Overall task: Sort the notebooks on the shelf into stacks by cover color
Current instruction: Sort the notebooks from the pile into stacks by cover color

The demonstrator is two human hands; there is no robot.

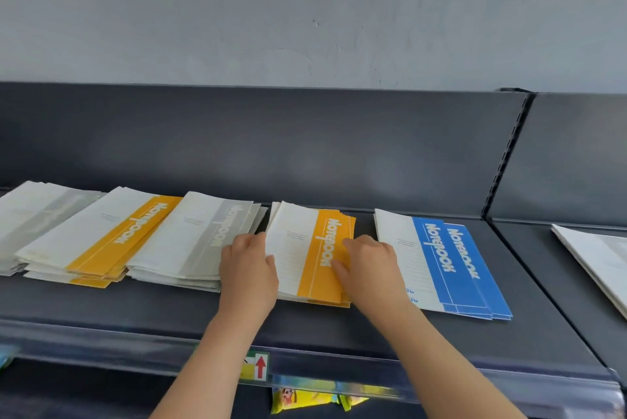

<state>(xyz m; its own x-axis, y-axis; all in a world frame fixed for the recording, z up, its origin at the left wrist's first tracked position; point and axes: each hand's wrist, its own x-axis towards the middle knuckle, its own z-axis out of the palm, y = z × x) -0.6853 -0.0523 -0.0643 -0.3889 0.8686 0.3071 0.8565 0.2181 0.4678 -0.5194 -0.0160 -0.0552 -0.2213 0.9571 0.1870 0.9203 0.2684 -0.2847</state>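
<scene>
Yellow packets [305,398]: nearest to me, on the level below, straight under the middle yellow stack.
Red arrow tag [260,366]: on the clear price rail [441,381] at the shelf's front lip, in front of the middle yellow stack.
Shelf [169,303]: dark grey, carrying every stack.
My left hand [249,269]: grips the left edge of the middle yellow stack, thumb lying on the white part of the cover.
My right hand [368,269]: holds the right edge of that stack, thumb on the yellow band, fingers bent.
Middle yellow stack [305,249]: between my hands, white-and-yellow covers slightly fanned, "Notebook" printed on the band.
Blue stack [441,266]: just right of the middle yellow stack, covers fanned out.
Grey stack [200,242]: just left of the middle yellow stack, beside my left hand.
Second yellow stack [101,238]: further left, overlapped by the grey stack's edge.
Pale grey stack [34,215]: furthest left.
White notebook [597,255]: well right of the middle yellow stack, in the next shelf bay.
Back panel [305,147]: dark, behind the middle yellow stack.
Wall [305,11]: pale grey, above the panel.
</scene>
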